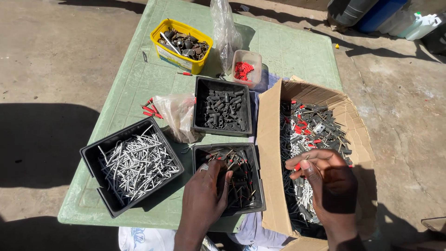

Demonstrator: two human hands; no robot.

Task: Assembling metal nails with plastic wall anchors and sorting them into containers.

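Head view: the left hand (203, 195) reaches into the near black tray (257, 186), fingers curled loosely down among its dark pins; whether it grips any cannot be told. The right hand (327, 179) hovers over the cardboard box (270, 153) of mixed parts, fingers pinched on a small red-tipped pin (298, 166). A tray of silver pins (95, 167) sits left on the green table (297, 51), with a tray of grey sleeves (200, 109) beyond and a yellow tub (174, 58) farther back.

Open brown cardboard box (272, 153) right of the table — yellow labelled tub (173, 55) (far corner)
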